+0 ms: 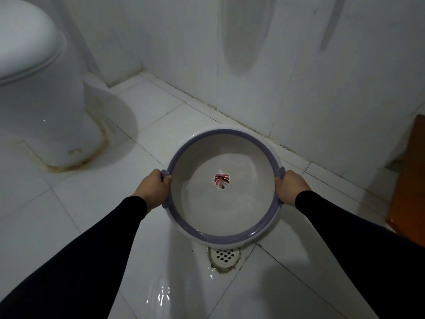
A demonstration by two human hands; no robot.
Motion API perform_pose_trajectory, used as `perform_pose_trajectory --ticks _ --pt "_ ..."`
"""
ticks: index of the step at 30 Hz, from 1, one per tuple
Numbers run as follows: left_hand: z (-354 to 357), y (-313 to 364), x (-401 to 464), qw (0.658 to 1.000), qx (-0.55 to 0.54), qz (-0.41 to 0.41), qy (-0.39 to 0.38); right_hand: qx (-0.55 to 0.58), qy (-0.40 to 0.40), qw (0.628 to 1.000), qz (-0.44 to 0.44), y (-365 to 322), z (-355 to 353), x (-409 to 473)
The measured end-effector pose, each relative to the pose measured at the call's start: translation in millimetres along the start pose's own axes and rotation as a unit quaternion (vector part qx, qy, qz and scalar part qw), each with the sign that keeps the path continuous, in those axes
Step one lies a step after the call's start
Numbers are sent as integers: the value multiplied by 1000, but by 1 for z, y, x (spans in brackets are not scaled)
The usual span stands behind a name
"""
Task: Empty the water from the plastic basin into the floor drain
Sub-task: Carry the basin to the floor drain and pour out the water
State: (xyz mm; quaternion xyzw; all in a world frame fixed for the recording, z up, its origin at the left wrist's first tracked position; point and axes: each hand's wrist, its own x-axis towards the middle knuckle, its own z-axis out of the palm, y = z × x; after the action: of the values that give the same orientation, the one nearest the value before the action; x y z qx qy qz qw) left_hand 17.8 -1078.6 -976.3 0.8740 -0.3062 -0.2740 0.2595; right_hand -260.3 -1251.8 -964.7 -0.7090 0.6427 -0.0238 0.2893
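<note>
One plastic basin (224, 233), gripped at its rim by left hand (153, 188) and right hand (291, 186), above one floor drain (224, 256).

The floor drain (224, 256) shows only its near half; the far part sits hidden under the near rim of the plastic basin (224, 233). The left hand (153, 187) has its fingers curled out of sight below the basin's handle, only the thumb up on the rim, and the right hand (291, 188) hides its fingers the same way. Water in the basin is hard to read, perhaps a shallow layer. The toilet (34, 88) runs off the left edge, the wooden piece (407, 180) off the right. Both sleeves run out at the bottom.
</note>
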Motion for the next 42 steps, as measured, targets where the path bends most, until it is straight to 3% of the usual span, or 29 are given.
perform_pose_trajectory --ticks 42 --pt "-5 -5 1 999 50 12 -9 -20 -3 1000 2 1 0 -1"
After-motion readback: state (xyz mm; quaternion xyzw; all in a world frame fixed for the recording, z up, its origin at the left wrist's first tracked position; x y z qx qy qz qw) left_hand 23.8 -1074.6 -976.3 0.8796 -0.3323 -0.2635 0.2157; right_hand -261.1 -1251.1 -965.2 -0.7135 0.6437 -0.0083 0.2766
